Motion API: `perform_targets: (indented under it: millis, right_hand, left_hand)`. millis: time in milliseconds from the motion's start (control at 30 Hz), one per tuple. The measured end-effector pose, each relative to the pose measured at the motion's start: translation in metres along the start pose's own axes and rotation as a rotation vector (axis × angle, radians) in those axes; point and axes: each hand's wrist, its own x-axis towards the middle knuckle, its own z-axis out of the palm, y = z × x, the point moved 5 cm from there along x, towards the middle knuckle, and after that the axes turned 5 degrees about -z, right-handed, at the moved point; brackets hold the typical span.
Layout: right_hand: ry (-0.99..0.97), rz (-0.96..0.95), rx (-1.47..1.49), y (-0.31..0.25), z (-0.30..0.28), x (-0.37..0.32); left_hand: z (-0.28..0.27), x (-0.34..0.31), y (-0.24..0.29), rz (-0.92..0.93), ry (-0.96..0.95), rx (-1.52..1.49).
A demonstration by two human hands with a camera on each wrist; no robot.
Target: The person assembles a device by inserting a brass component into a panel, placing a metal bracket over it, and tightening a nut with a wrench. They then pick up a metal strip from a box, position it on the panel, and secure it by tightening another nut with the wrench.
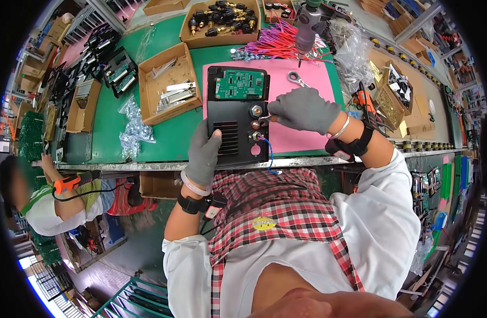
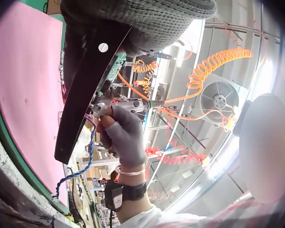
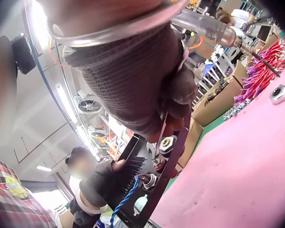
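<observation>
A black metal housing with a green circuit board and a row of slots stands over the pink mat. My gloved left hand grips its left edge, thumb on the front face. In my gloved right hand is a small open-end wrench, mostly hidden by the fingers. Its head sits at the middle fitting on the housing's right side. Above that is a larger hex nut fitting; below, a connector trails a twisted blue-purple wire.
A ratchet wrench lies on the pink mat. Cardboard boxes hold metal brackets and black-and-brass parts. Red-purple wires lie behind, beneath a hanging screwdriver. Another person works at left.
</observation>
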Motion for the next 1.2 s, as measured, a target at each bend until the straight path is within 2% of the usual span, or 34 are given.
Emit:
perform_targets:
  millis: [133,333,533,633,700,800,833,867,967,1000,1100,1200]
  right_hand:
    - [0.091,-0.084,-0.044,-0.002,-0.001,0.002]
    - [-0.027,-0.057,-0.095,-0.002,-0.003,0.007]
    - [-0.034,-0.080,-0.033,0.003,-0.005,0.007]
    - [-0.073,-0.011,0.070,0.002,-0.005,0.007]
    - [-0.062,0.085,0.231,0.011,0.007,0.004]
    - [-0.004,0.234,0.455,0.014,0.028,0.001]
    - [0.022,0.288,0.528,0.011,0.032,-0.002]
    - [-0.070,0.416,0.730,0.004,0.035,-0.004]
    - [0.154,0.637,1.230,-0.007,0.078,-0.007]
    - [0.197,0.632,1.273,-0.010,0.082,-0.007]
    - [0.089,0.597,1.335,-0.008,0.080,-0.009]
    - [-0.010,0.456,0.952,0.002,0.041,-0.014]
  left_hand:
    - [0.010,-0.003,0.011,0.025,-0.049,0.012]
    - [0.012,-0.003,0.009,0.016,-0.014,0.004]
    - [0.013,-0.004,0.013,0.032,-0.017,0.003]
    - [0.014,-0.005,0.017,0.074,0.001,0.023]
    - [0.012,-0.006,0.015,0.108,0.045,0.035]
    - [0.008,-0.009,0.015,0.086,0.116,-0.156]
    - [0.008,-0.010,0.015,0.122,0.143,-0.089]
    - [0.008,-0.009,0.014,0.160,0.169,-0.021]
    - [0.003,-0.008,0.000,0.271,0.314,0.226]
    - [0.001,-0.008,-0.005,0.307,0.373,0.316]
    - [0.002,-0.009,-0.015,0.411,0.466,0.360]
    - [0.005,-0.008,-0.003,0.298,0.373,0.324]
